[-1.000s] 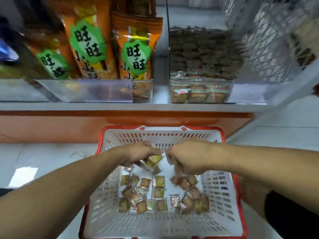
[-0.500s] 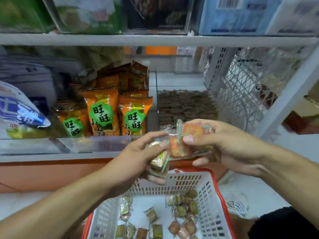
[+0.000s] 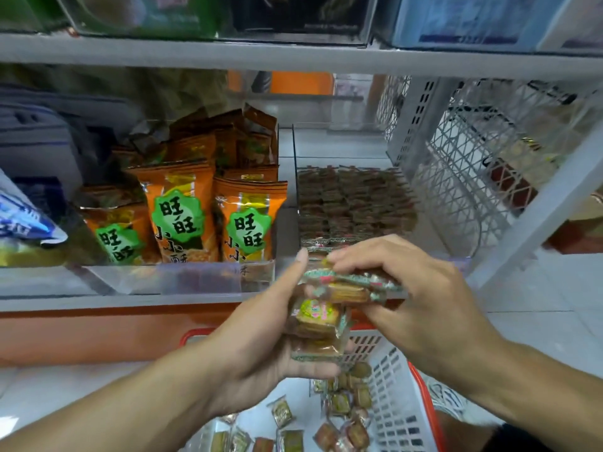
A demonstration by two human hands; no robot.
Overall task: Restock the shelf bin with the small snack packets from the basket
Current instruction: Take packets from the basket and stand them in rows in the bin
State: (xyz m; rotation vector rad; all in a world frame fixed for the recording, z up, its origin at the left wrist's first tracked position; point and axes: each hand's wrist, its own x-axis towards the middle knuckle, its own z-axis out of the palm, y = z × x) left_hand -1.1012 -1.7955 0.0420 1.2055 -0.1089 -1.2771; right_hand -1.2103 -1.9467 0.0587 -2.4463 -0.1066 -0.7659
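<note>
The left hand [image 3: 261, 337] is cupping a small stack of clear-wrapped square snack packets [image 3: 318, 321], and the right hand [image 3: 421, 298] is pinching the top packets between thumb and curled fingers. The bundle is hanging above the white plastic basket with red rim [image 3: 398, 415], just in front of the clear shelf bin [image 3: 352, 203] that is already holding rows of the same packets. They are looking light, slippery and crushable, so I would be holding them by the flat faces, gently.
</note>
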